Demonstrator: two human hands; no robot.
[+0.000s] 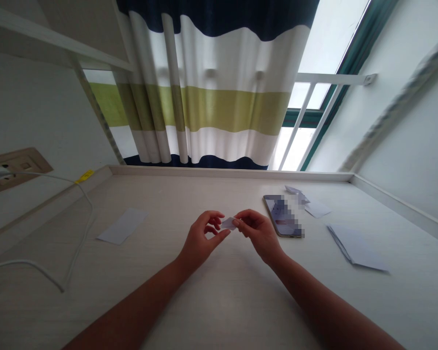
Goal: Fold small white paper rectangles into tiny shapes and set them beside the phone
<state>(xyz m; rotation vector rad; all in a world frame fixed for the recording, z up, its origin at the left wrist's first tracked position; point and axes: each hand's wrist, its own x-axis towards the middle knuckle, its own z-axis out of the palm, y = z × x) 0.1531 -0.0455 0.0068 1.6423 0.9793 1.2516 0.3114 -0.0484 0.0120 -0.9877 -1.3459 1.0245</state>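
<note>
A small folded piece of white paper [228, 223] is pinched between my hands, above the pale wood-grain desk [226, 301]. My left hand [202, 238] holds its left end between thumb and fingers. My right hand [257, 233] grips its right end with the fingertips. Just beyond my right hand lies a smartphone [282, 216], its screen pixelated. A stack of folded white paper [355, 248] rests to the right, and a single white sheet [123, 226] lies to the left.
More paper scraps [306, 201] lie behind the phone. A white cable [83, 209] runs along the left side from a wall socket panel [18, 170]. A raised ledge [229, 172] borders the desk's far side, below a striped curtain [211, 92] and a window.
</note>
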